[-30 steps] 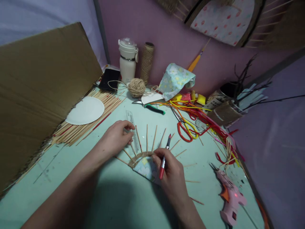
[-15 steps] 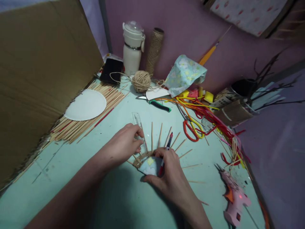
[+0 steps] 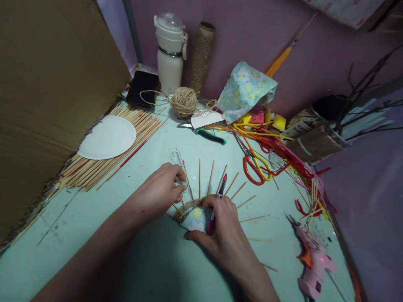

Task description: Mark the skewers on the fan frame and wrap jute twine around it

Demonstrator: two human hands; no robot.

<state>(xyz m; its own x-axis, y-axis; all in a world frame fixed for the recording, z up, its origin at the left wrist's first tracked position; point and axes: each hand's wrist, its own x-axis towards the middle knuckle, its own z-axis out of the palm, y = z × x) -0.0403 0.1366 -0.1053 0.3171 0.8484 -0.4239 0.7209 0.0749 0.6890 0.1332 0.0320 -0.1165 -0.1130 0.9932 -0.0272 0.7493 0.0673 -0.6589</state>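
A round floral fabric piece (image 3: 194,219) lies on the table with thin wooden sticks (image 3: 211,175) fanning out from it. Twine (image 3: 188,205) is woven around the sticks along its upper left edge. My right hand (image 3: 222,222) grips the piece, thumb at the near edge and fingers over the top. A red pen (image 3: 221,188) is tucked in the same hand. My left hand (image 3: 168,182) is curled above the upper left sticks, thumb and fingers drawn together; what they pinch is too small to make out. A clear ruler (image 3: 176,156) lies beside its fingertips.
Scissors (image 3: 254,167), green-handled pliers (image 3: 210,136) and a twine ball (image 3: 184,102) lie farther back. A pink glue gun (image 3: 315,260) rests at right, its light lit. At left, a white paper disc (image 3: 108,137) covers loose sticks (image 3: 91,174) beside a cardboard panel (image 3: 59,84).
The camera view has shifted slightly. My left hand's fingertips have moved a little left relative to the nearby stick; my right hand keeps its grip on the floral piece and pen.
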